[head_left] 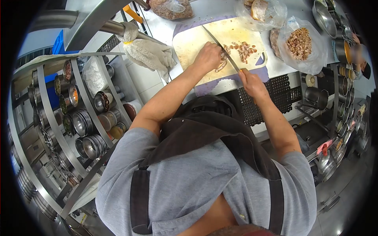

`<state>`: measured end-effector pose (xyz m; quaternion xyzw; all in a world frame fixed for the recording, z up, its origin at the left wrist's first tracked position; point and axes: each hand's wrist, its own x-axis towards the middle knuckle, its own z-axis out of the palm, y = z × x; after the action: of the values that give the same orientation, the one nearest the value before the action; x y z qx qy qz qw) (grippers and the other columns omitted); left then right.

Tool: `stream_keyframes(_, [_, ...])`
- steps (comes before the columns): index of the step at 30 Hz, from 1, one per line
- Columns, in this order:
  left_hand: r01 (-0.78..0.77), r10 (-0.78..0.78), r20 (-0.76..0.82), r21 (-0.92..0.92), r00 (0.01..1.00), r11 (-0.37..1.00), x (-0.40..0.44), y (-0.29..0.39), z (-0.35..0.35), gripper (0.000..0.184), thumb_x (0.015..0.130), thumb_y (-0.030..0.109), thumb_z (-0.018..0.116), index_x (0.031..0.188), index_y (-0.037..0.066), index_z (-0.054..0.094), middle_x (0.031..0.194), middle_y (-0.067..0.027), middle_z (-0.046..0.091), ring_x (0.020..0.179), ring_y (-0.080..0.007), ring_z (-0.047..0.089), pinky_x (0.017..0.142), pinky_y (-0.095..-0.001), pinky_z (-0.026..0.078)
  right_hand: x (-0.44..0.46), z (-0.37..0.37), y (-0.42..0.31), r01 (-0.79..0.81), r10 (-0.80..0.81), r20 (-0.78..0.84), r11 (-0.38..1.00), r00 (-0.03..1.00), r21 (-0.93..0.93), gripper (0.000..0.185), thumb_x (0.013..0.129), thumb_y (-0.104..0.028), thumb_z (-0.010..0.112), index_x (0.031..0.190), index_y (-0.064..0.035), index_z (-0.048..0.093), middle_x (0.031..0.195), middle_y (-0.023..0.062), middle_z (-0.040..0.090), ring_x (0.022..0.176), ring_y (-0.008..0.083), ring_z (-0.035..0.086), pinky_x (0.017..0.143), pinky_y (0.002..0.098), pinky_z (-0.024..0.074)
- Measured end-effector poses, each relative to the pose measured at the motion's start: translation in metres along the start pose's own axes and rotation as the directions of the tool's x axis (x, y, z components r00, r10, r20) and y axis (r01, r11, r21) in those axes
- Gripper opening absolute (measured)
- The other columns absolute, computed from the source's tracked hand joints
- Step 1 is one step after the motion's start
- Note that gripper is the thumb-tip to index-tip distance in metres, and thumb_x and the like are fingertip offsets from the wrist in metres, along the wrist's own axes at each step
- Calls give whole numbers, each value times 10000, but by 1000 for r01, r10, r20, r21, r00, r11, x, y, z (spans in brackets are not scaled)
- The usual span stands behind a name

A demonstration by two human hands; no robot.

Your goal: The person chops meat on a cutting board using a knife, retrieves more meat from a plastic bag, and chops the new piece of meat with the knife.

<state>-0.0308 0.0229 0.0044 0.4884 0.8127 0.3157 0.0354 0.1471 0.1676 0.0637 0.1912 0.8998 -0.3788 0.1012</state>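
My right hand (254,84) is closed around the orange-yellow handle of a long knife (225,48). The blade slants up and left across a cream cutting board (187,53). Beside the blade, my left hand (208,57) is curled, its fingers pressed down on strips of meat (222,65) that stick out below them. The fingertips are partly hidden. Right of the blade lies a loose pile of chopped meat pieces (246,52). A purple cloth (205,89) shows from under the board.
Right of the board, a clear plastic bag (284,54) holds diced meat. Other bags (170,8) lie along the back. A grey rag (145,54) hangs from a rail at left. Metal shelves (49,106) with bowls stand further left. Another person's hand shows at far right.
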Motion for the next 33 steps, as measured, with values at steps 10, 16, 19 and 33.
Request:
stream_keyframes(10, [15, -13, 55, -37, 998, 999, -4, 5, -2, 96, 789, 57, 606, 828, -4, 669, 817, -174, 651, 840, -355, 610, 810, -431, 491, 53, 26, -5, 0, 22, -145, 989, 989, 149, 376, 1014, -358, 427, 1040, -21, 592, 880, 304, 642, 880, 497, 600, 774, 558, 458])
stream_keyframes(16, [183, -183, 175, 18, 967, 983, -7, 13, -28, 166, 772, 86, 650, 912, 7, 694, 896, -185, 670, 898, -359, 615, 845, -429, 502, -13, -3, -10, -36, 42, -96, 997, 995, 62, 351, 1015, -348, 444, 1085, -31, 576, 889, 302, 639, 884, 503, 593, 750, 569, 451])
stream_keyframes(19, [133, -134, 152, 18, 979, 991, -10, 12, -20, 159, 767, 97, 654, 893, 8, 691, 896, -181, 668, 899, -362, 612, 836, -437, 499, -30, -1, -10, -97, 97, 7, 992, 995, 82, 340, 1018, -339, 437, 1080, -35, 576, 885, 305, 636, 879, 504, 592, 740, 577, 448])
stream_keyframes(33, [45, -45, 97, -4, 994, 999, -10, 6, -14, 152, 769, 81, 655, 895, -3, 674, 871, -191, 659, 862, -372, 603, 820, -442, 489, 31, 29, -16, -108, 128, -95, 976, 987, 190, 407, 1023, -377, 398, 1096, -21, 582, 926, 311, 641, 918, 490, 598, 804, 549, 456])
